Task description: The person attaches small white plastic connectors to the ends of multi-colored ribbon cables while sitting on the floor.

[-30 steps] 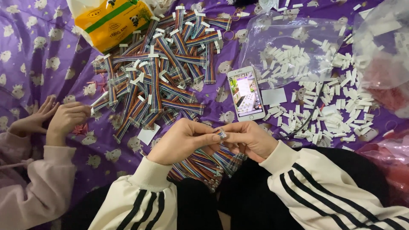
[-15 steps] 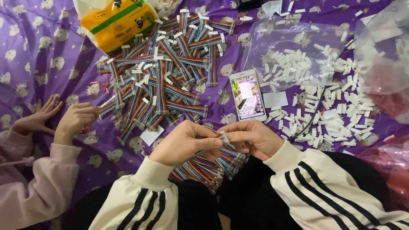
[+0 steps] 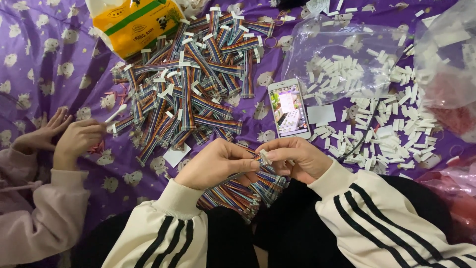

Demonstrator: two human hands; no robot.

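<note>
My left hand and my right hand meet in front of my lap, both pinching one rainbow ribbon cable at its small white connector. Under my hands a bundle of rainbow ribbon cables lies across my lap. Further up the purple cloth sits a big pile of finished ribbon cables with white ends. Loose white connectors are scattered to the right.
A phone with a lit screen lies on the purple patterned cloth. Another person's hands in pink sleeves work at the left. A yellow packet lies at the top, clear plastic bags at the upper right.
My hands have stayed together at the cable end, with the fingers shifting slightly on the connector. The other person's hands have moved a little at the left.
</note>
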